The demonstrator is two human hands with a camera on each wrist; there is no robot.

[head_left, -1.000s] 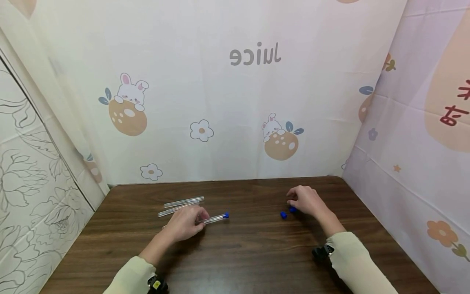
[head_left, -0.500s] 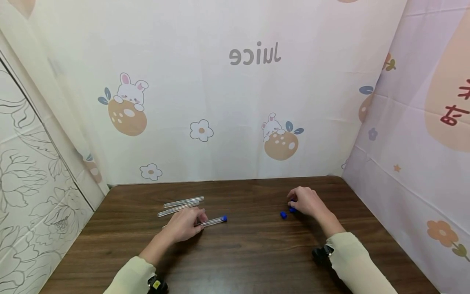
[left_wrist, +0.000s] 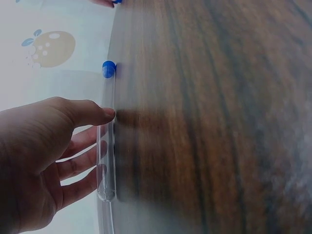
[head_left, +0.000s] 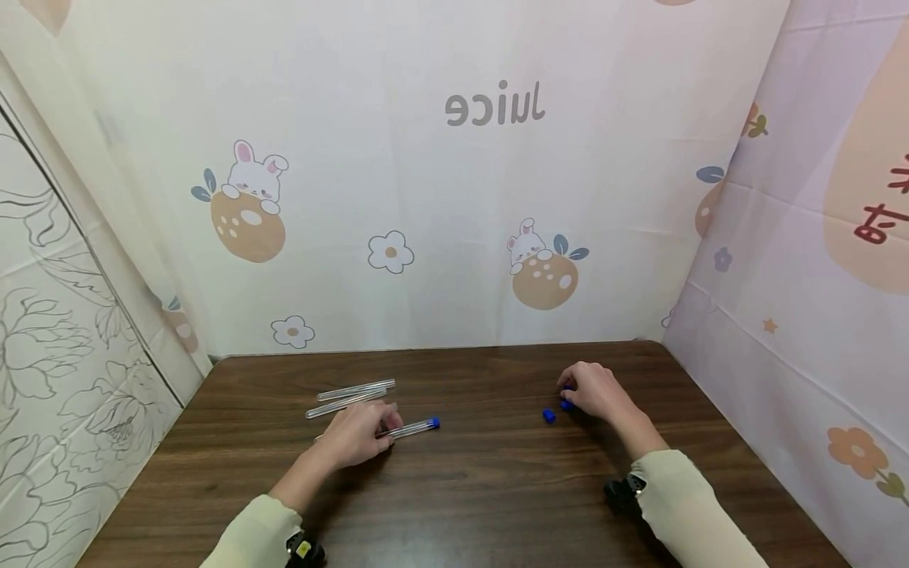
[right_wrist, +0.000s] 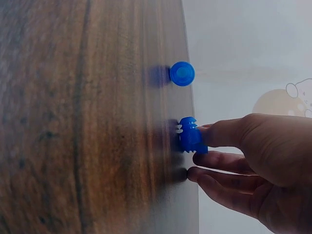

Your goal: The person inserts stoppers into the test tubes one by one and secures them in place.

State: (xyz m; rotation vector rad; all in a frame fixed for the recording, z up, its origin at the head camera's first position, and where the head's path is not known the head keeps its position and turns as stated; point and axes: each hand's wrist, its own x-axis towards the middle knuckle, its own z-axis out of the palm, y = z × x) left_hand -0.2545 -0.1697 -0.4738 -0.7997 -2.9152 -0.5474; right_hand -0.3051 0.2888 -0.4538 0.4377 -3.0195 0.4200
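My left hand [head_left: 353, 431] pinches a clear test tube [left_wrist: 108, 141] between thumb and fingers, low over the table. A blue cap [left_wrist: 108, 69] sits on the tube's far end, which points right. Two more clear tubes lie just beyond this hand, the rear one [head_left: 355, 390] overlapping the nearer tube [head_left: 330, 408] in the head view. On the right side, my right hand [head_left: 595, 389] has thumb and forefinger around a blue cap [right_wrist: 203, 147], partly hidden behind another ribbed blue cap [right_wrist: 188, 134] at the fingertips. A separate blue cap [head_left: 549, 416] lies to the left of that hand.
The dark wooden table [head_left: 469, 489] ends at a printed curtain [head_left: 454, 181] along the back. Another printed cloth [head_left: 795, 315] hangs on the right, and a flower-patterned panel [head_left: 64, 331] stands at the left.
The capped end of the test tube has dipped slightly toward the table. My right hand has shifted a little, and a blue cap now shows between its fingertips.
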